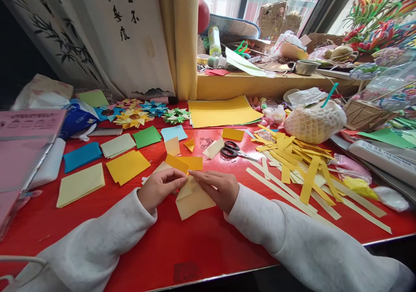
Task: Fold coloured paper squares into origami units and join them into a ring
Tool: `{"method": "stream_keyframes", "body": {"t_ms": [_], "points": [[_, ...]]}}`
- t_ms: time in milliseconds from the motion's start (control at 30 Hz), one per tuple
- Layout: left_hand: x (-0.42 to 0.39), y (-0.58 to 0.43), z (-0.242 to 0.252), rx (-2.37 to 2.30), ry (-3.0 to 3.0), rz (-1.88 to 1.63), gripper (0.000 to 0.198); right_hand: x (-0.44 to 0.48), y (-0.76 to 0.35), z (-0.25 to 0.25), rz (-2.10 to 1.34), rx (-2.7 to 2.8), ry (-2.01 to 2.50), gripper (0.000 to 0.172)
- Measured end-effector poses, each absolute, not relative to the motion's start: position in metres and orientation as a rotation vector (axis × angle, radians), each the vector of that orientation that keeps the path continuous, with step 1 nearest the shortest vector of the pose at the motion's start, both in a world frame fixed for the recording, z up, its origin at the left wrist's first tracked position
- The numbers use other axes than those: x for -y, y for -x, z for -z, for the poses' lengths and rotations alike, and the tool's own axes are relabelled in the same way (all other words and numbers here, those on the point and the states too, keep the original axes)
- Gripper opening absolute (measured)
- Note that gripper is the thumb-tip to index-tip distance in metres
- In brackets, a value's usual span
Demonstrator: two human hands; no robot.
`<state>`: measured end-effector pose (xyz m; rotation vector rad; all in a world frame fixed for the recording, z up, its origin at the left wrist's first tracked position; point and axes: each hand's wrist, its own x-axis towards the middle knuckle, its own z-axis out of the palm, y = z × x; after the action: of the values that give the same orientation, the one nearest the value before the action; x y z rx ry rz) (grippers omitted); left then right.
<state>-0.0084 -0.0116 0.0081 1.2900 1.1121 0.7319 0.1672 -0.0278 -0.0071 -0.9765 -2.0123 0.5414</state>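
Observation:
My left hand (159,189), thumb and forefinger pinched together, meets my right hand (219,189) over a creased cream paper (195,199) on the red table. A bit of yellow-orange paper shows at the fingertips of both hands. The fingers of my right hand are stretched and pressed together, pointing left. Just behind the hands lie folded yellow papers (193,163), a small folded orange piece (189,144) and a cream folded card (213,148). Black-handled scissors (231,149) rest to their right.
Stacks of blue (82,156), yellow (128,167) and cream paper (81,184) lie left. Paper strips (292,157) spread over the right side. Folded stars (133,118) and yellow sheets (224,111) are at the back, near a netted fruit (315,121) with a straw.

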Motion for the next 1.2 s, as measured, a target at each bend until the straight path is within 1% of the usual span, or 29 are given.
{"method": "stream_keyframes", "body": {"t_ms": [133, 200, 267, 300, 467, 867, 967, 1033, 1100, 1200], "points": [[0.012, 0.008, -0.009, -1.120, -1.323, -0.723, 0.019, 0.028, -0.165, 0.004, -0.746, 1.867, 1.110, 0.027], [0.012, 0.008, -0.010, -1.112, -1.314, -0.722, 0.019, 0.029, -0.165, 0.004, -0.805, 1.813, 1.137, 0.022], [0.013, 0.008, -0.010, -1.101, -1.304, -0.729, 0.018, 0.030, -0.165, 0.004, -0.752, 1.836, 1.132, 0.014], [0.013, 0.008, -0.010, -1.095, -1.299, -0.732, 0.018, 0.031, -0.165, 0.004, -0.694, 1.867, 1.121, 0.014], [0.014, 0.008, -0.008, -1.104, -1.295, -0.766, 0.018, 0.029, -0.166, 0.006, -0.478, 2.015, 0.989, 0.023], [0.014, 0.008, -0.009, -1.128, -1.395, -0.824, 0.019, 0.027, -0.166, 0.010, -0.505, 2.096, 0.910, 0.022], [0.014, 0.009, -0.009, -1.149, -1.418, -0.862, 0.018, 0.026, -0.165, 0.009, -0.589, 2.030, 0.848, 0.017], [0.014, 0.009, -0.008, -1.149, -1.443, -0.863, 0.017, 0.025, -0.164, 0.009, -0.689, 1.969, 0.833, 0.017], [0.014, 0.009, -0.007, -1.138, -1.482, -0.848, 0.016, 0.023, -0.164, 0.009, -0.832, 1.882, 0.861, 0.019], [0.013, 0.010, -0.006, -1.140, -1.539, -0.843, 0.016, 0.020, -0.163, 0.011, -1.138, 1.669, 0.909, 0.018]]}}
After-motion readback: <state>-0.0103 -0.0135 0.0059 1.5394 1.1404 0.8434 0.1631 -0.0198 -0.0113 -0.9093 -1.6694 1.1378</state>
